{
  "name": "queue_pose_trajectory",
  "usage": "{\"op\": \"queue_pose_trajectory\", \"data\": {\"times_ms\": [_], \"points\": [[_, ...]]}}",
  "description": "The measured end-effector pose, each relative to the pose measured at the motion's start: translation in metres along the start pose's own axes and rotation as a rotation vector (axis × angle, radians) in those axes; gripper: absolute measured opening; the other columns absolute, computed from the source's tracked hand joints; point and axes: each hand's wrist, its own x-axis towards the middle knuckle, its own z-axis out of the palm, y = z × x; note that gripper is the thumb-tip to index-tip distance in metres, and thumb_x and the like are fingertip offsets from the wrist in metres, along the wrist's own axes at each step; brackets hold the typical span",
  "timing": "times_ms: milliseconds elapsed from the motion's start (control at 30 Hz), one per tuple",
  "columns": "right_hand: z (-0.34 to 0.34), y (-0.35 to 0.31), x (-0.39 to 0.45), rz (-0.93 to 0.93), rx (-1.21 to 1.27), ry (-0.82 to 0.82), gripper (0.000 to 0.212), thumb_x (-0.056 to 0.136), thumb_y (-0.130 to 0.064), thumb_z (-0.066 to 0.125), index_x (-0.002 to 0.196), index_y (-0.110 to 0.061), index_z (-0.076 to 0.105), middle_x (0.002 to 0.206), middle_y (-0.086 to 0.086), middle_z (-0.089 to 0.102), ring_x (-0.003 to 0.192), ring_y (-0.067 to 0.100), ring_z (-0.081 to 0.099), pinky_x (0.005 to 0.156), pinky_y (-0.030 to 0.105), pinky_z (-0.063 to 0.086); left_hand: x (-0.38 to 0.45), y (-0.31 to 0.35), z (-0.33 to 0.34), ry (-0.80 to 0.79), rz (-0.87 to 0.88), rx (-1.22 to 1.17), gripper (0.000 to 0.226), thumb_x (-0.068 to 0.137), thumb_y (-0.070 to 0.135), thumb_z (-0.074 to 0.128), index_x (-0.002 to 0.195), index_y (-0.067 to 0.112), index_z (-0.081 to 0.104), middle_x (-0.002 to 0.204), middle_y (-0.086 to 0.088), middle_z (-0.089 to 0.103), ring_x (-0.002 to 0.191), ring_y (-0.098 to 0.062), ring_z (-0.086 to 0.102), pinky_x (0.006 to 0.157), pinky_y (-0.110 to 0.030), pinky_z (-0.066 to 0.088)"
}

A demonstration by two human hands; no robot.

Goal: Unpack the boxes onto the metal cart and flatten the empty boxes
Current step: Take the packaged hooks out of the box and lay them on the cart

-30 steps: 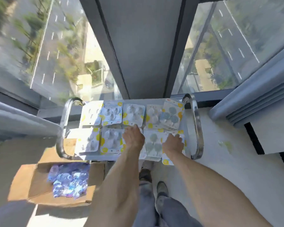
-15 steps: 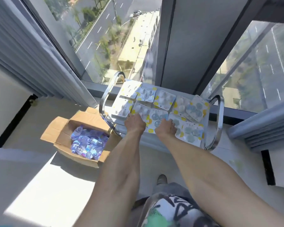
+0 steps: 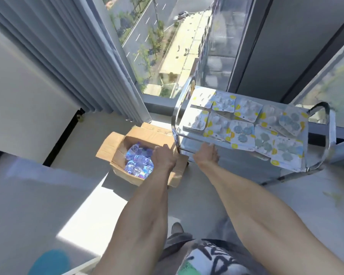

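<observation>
- The cardboard box [image 3: 121, 147] stands open on the floor at centre frame, just left of the metal cart [image 3: 176, 120]. Its flaps are folded outward.
- Clear packets with blue and purple print [image 3: 137, 161] fill the box interior.
- The left hand [image 3: 163, 158] is over the box's right side, back of the hand up. Its fingers curve downward toward the packets; whether they pinch anything cannot be told.
- The right hand [image 3: 207, 154] is at the near left edge of the cart's top shelf, fingers loosely extended, holding nothing.
- White-and-yellow blister cards [image 3: 243, 135] lie flat in rows across the top shelf, at right of centre. Several overlap.
- A grey curtain [image 3: 72, 62] hangs at upper left, beside the window [image 3: 167, 46].
</observation>
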Motion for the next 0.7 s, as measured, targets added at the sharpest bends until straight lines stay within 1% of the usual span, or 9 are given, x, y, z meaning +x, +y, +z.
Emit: {"op": "queue_pose_trajectory", "data": {"times_ms": [133,267,433,567,700], "points": [[0.038,-0.023,-0.023,0.042,-0.020,-0.037,0.033,0.093,-0.017,0.049,0.124,-0.013,0.059,0.130,0.014,0.049,0.123,0.033,0.047,0.100,0.041,0.039,0.000,-0.057,-0.005,-0.053,-0.068,0.001,0.037,0.093,0.019,0.047,0.130,0.014,0.047,0.133,-0.017,0.046,0.123,-0.033,0.050,0.099,-0.040,0.041],[0.067,-0.038,-0.034,0.059,-0.072,-0.110,0.037,0.090,-0.022,0.055,0.126,-0.015,0.057,0.131,0.012,0.048,0.125,0.031,0.045,0.100,0.041,0.040,0.009,-0.097,-0.005,-0.091,-0.152,0.002,0.041,0.089,0.018,0.051,0.130,0.014,0.048,0.132,-0.017,0.048,0.122,-0.032,0.052,0.099,-0.037,0.041],[0.085,-0.052,-0.022,0.017,-0.140,-0.177,0.034,0.094,-0.020,0.049,0.127,-0.014,0.055,0.134,0.012,0.046,0.126,0.030,0.044,0.100,0.041,0.040,0.022,-0.117,-0.006,-0.101,-0.175,-0.072,0.040,0.088,0.018,0.050,0.127,0.012,0.049,0.129,-0.019,0.049,0.118,-0.035,0.053,0.098,-0.040,0.041],[0.096,-0.074,0.000,-0.010,-0.132,-0.237,0.032,0.093,-0.022,0.052,0.125,-0.015,0.056,0.132,0.013,0.048,0.124,0.030,0.046,0.100,0.039,0.043,0.043,-0.125,-0.008,-0.103,-0.207,-0.120,0.042,0.089,0.021,0.051,0.130,0.011,0.050,0.129,-0.019,0.050,0.120,-0.036,0.053,0.099,-0.041,0.041],[0.117,-0.092,0.017,-0.036,-0.156,-0.310,0.033,0.090,-0.014,0.050,0.122,-0.012,0.057,0.125,0.013,0.054,0.117,0.031,0.053,0.092,0.037,0.047,0.067,-0.137,0.003,-0.132,-0.281,-0.113,0.042,0.093,0.023,0.052,0.135,0.016,0.049,0.131,-0.017,0.050,0.121,-0.034,0.054,0.098,-0.038,0.042]]}}
